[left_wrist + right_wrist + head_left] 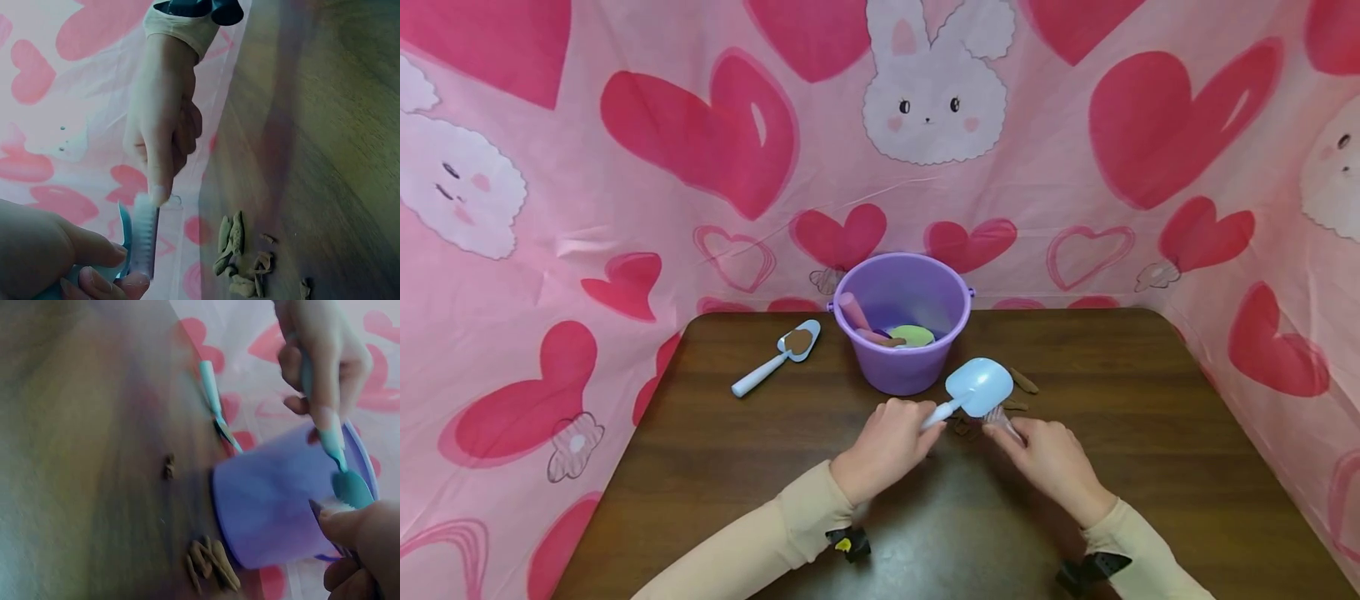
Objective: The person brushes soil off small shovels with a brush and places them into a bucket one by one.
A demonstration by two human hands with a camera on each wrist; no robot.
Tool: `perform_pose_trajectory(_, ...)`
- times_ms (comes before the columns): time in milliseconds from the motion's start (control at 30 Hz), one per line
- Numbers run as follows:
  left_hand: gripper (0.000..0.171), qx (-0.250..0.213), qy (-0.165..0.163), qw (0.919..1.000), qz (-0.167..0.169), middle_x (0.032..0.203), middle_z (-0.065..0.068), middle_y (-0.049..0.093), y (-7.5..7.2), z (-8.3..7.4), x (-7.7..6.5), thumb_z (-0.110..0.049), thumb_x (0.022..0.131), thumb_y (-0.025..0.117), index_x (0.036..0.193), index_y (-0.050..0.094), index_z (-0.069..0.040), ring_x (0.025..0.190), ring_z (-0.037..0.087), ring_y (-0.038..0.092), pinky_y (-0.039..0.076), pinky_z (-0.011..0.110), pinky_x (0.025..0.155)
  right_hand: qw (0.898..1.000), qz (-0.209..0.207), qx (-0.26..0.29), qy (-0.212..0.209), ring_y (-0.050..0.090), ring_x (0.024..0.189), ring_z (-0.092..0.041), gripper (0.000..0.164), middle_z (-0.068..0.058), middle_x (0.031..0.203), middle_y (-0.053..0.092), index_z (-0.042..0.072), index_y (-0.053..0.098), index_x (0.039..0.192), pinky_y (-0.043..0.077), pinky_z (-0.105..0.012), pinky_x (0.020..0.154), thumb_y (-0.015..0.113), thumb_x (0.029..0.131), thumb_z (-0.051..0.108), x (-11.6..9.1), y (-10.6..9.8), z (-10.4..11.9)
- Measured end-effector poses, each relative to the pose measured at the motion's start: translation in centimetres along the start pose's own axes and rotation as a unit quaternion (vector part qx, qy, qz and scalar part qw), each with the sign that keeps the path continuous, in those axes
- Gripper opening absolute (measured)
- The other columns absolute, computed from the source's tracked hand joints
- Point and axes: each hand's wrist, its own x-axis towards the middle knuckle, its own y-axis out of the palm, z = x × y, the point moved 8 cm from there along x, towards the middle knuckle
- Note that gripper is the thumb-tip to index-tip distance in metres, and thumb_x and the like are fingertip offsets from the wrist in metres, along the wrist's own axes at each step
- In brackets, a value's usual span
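Observation:
My left hand (891, 446) grips the handle of a light blue toy shovel (981, 385), raised in front of the bucket. In my right hand (1056, 462), fingers pinch a small clear-handled brush (145, 234) with pale bristles. The bristles lie right against the shovel's blade in the left wrist view. Below the two hands, several brown clay-like pieces (232, 240) lie scattered on the table. The right wrist view shows the shovel's blade (351, 487) beside the thumb of my right hand, which hides most of the brush there.
A purple bucket (898, 371) stands behind the hands, holding a pink stick-like piece (853, 310) and a light green round thing (912, 336). To its left lies a second blue shovel (760, 375) with a brown lump (798, 341) on it. Pink heart-patterned cloth (925, 187) surrounds the wooden table (715, 467).

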Motion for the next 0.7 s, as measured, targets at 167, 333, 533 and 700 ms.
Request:
perform_pose_trajectory(167, 0.017, -0.005, -0.006, 1.0000, 0.006, 0.063, -0.006, 0.050, 0.0, 0.4, -0.5, -0.017, 0.099, 0.072, 0.085, 0.066, -0.010, 0.054, 0.008, 0.050, 0.041, 0.022, 0.049, 0.999, -0.018, -0.017, 0.024, 0.041, 0.054, -0.017, 0.046, 0.005, 0.056, 0.038, 0.016, 0.049, 0.064, 0.035, -0.035, 0.052, 0.072, 0.097, 0.038, 0.2, -1.4, -1.4)
perform_pose_trajectory(333, 0.015, -0.009, -0.018, 0.9996, 0.019, 0.064, -0.006, 0.052, 0.1, 0.6, -0.9, -0.018, 0.098, 0.073, 0.087, 0.069, -0.009, 0.054, 0.006, 0.049, 0.041, 0.020, 0.050, 0.999, -0.026, -0.022, 0.037, 0.040, 0.054, -0.019, 0.050, 0.004, 0.056, 0.034, 0.015, 0.043, 0.064, 0.033, -0.036, 0.052, 0.072, 0.098, 0.038, 0.2, -2.0, -2.4)
perform_pose_trajectory(533, 0.016, -0.009, -0.012, 0.9998, 0.016, 0.063, -0.007, 0.050, -0.1, 0.2, -1.0, -0.018, 0.097, 0.073, 0.085, 0.067, -0.010, 0.054, 0.006, 0.049, 0.040, 0.021, 0.050, 0.999, -0.013, -0.022, 0.037, 0.040, 0.053, -0.018, 0.048, 0.004, 0.056, 0.036, 0.016, 0.045, 0.064, 0.033, -0.035, 0.052, 0.072, 0.098, 0.038, 0.1, -1.4, -2.5)
perform_pose_trajectory(700, 0.018, -0.011, -0.008, 0.9999, 0.009, 0.063, -0.006, 0.048, 0.0, 0.0, -0.6, -0.018, 0.099, 0.072, 0.084, 0.065, -0.011, 0.054, 0.008, 0.048, 0.040, 0.021, 0.050, 1.000, 0.009, -0.014, 0.013, 0.039, 0.053, -0.014, 0.047, 0.006, 0.057, 0.038, 0.018, 0.047, 0.064, 0.033, -0.033, 0.051, 0.072, 0.097, 0.041, -0.1, -0.3, -1.4)
